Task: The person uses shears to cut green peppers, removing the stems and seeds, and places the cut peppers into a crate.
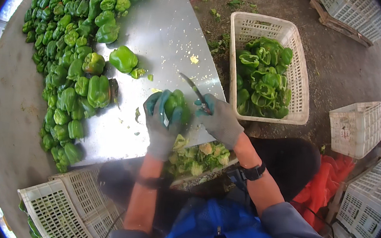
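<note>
My left hand [160, 120], in a grey and teal work glove, is closed around a green bell pepper [176, 103] above the metal table [123, 130]. My gloved right hand [221, 120] grips a knife [197, 91] by its handle. Its curved blade points up and to the left, a little apart from the pepper. A single green pepper [123, 59] lies on the table beyond my left hand, with small trimmed bits beside it. Many whole green peppers [70, 58] are heaped along the table's left side.
Right of the table, a white crate [302, 80] holds cut green peppers [265, 80]. Below my hands sits a heap of pepper cores [200, 160]. More white crates [356, 128] stand at right and a crate [56, 202] at lower left. Red netting [326, 181] lies by my leg.
</note>
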A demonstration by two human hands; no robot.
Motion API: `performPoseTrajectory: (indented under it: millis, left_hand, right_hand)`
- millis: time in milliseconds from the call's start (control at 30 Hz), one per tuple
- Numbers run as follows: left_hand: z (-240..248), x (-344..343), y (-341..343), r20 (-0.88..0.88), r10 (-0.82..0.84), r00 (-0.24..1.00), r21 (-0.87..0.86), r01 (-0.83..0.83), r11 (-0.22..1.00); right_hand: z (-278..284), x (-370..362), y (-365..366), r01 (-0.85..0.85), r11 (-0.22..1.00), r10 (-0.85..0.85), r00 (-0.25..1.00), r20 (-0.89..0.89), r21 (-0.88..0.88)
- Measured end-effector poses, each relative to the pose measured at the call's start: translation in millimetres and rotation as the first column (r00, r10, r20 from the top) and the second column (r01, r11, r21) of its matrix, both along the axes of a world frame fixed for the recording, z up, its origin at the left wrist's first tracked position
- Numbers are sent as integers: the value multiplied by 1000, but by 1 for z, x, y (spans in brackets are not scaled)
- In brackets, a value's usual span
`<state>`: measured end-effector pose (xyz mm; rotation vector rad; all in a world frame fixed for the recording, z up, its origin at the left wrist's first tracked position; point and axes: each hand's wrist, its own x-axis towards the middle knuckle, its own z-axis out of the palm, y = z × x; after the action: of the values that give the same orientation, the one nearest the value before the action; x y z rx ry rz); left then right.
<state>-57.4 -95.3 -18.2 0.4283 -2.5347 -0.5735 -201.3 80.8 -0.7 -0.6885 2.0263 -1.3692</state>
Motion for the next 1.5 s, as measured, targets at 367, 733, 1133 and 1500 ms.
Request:
performPoseTrajectory:
  millis: [367, 733, 1133, 1500]
  left_hand:
    - [-14, 4, 47, -225, 366, 903, 632, -151, 760]
    - [-24, 25, 48, -126, 220, 967, 165, -198, 966]
    - [17, 46, 57, -93, 471, 877, 946, -70, 317]
    - [16, 96, 52, -113, 408, 906, 984, 44, 175]
  right_hand:
    - [7, 16, -1, -204, 972, 221, 961, -165, 117]
    - [20, 36, -19, -355, 771, 453, 889, -63, 529]
    - [-18, 111, -8, -234, 905, 370, 846, -383, 356]
    - [-18, 63, -9, -319, 948, 247, 708, 662, -13]
